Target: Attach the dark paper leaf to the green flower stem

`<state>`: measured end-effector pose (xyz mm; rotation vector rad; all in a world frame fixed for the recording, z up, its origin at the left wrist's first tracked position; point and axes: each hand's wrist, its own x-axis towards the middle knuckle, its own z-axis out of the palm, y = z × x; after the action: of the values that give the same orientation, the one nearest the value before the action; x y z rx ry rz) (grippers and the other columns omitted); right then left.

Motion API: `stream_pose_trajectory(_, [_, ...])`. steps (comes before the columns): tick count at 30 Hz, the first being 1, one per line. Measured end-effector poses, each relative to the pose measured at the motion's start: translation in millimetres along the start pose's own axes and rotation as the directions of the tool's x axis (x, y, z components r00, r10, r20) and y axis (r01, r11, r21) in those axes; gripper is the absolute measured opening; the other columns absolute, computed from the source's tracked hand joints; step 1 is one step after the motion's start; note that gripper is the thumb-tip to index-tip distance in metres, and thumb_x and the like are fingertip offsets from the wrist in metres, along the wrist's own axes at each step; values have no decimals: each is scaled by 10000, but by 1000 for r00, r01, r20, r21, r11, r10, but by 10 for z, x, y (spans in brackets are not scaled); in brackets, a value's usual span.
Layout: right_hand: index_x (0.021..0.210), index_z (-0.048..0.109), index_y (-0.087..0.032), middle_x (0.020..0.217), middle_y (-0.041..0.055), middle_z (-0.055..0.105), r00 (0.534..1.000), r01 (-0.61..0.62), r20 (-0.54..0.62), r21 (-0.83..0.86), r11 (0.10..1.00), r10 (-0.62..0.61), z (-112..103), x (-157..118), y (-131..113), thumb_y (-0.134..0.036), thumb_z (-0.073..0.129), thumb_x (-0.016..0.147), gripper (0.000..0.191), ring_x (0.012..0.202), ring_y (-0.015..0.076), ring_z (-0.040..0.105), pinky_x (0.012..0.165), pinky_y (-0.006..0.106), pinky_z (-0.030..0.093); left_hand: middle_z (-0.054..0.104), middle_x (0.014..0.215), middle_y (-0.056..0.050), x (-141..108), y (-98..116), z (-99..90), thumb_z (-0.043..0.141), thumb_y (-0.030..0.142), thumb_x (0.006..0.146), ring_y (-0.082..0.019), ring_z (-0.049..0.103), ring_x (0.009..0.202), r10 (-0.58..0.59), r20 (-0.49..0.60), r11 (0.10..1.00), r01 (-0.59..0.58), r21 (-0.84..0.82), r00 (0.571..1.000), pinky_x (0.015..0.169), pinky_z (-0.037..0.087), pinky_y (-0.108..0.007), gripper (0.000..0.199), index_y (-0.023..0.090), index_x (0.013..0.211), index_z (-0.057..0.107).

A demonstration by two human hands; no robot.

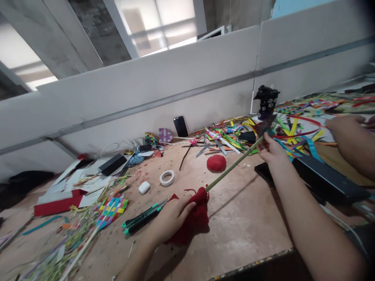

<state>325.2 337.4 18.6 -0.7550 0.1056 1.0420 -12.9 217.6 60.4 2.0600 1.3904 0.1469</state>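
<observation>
Between both hands, a thin green stick [234,166] spans taut: left hand [171,218] clamps the red fabric bundle [195,218], right hand [271,150] pinches its far end, steadying it.

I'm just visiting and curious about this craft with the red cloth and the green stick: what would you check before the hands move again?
1. Left hand has its grip on the red cloth: ok, fingers are closed over it.
2. Right hand has the far end of the green stick: ok, pinched at the tip.
3. Stick seated in the cloth: cannot tell, its lower end disappears into the folds.
4. Green-handled cutter apart from the left hand: not ok, it lies right beside the fingers.
5. Another person's arm apart from the stick: ok, it is off to the right.
6. White tape roll nearby: ok, lying flat behind the cloth.
</observation>
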Motion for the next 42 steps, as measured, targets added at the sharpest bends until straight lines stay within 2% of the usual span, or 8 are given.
stream_pose_trajectory(6, [667, 516, -179, 552, -78, 547, 995, 37, -94, 29, 999, -34, -131, 155, -174, -166, 513, 814, 148, 509, 6, 549, 554, 91, 494, 633, 1057, 6, -66, -71, -138, 280, 494, 863, -164, 559, 896, 9, 15, 998, -10, 58, 1000, 808, 381, -246, 431, 296, 1113, 571])
stream_pose_trajectory(10, [676, 542, -168, 597, -59, 586, 998, 46, -53, 45, 998, -43, -93, 157, -180, -167, 548, 789, 114, 569, 15, 579, 633, 100, 501, 622, 1107, 0, -67, -157, -190, 326, 505, 845, -163, 556, 938, 27, -49, 999, -26, 34, 998, 816, 399, -236, 438, 279, 1126, 574])
stream_pose_trajectory(15, [704, 535, -159, 618, -65, 596, 996, 87, -8, 52, 995, -87, -40, 134, -170, -193, 523, 814, 115, 572, 11, 587, 610, 107, 512, 618, 1123, 2, -48, -197, -231, 355, 498, 838, -164, 552, 971, 25, -93, 999, -21, 37, 995, 839, 405, -238, 431, 273, 1130, 580])
stream_pose_trajectory(20, [687, 514, -165, 576, -70, 586, 994, 45, 100, -22, 999, -42, 41, -39, 38, -156, 548, 792, 111, 543, 24, 585, 537, 114, 504, 593, 1166, 2, -34, -136, -150, 337, 498, 844, -166, 555, 970, 9, -85, 1000, -12, -27, 996, 819, 419, -245, 442, 289, 1178, 538])
stream_pose_trajectory(24, [680, 521, -162, 571, -75, 591, 971, -1, 239, -96, 995, 24, 165, -284, 354, -130, 659, 687, 142, 501, 26, 563, 531, 124, 503, 582, 1177, -19, 3, -135, -65, 312, 491, 853, -186, 526, 1039, -22, -137, 997, 12, -71, 990, 930, 378, -304, 466, 265, 1205, 516])
stream_pose_trajectory(28, [675, 522, -166, 576, -85, 596, 960, -13, 275, -127, 992, 48, 191, -382, 552, -160, 717, 625, 201, 505, 23, 566, 535, 117, 508, 548, 1225, -12, 29, -151, -55, 315, 481, 856, -185, 501, 1089, -38, -147, 995, 23, -97, 988, 984, 342, -324, 465, 255, 1218, 501])
stream_pose_trajectory(35, [724, 547, -170, 649, -66, 633, 944, 33, 331, -104, 994, 3, 146, -307, 539, -246, 748, 586, 255, 582, 50, 608, 591, 153, 530, 576, 1187, -2, 35, -110, 12, 336, 488, 851, -171, 518, 1056, -48, -119, 973, 19, -231, 992, 925, 394, -277, 454, 222, 1145, 557])
stream_pose_trajectory(42, [713, 547, -170, 651, -53, 641, 943, 86, 326, -59, 995, -62, 188, -347, 488, -231, 720, 626, 203, 585, 64, 617, 586, 164, 531, 580, 1183, -1, 61, -100, 75, 332, 490, 854, -187, 527, 1051, -53, -142, 965, 14, -264, 988, 929, 403, -299, 476, 229, 1210, 512])
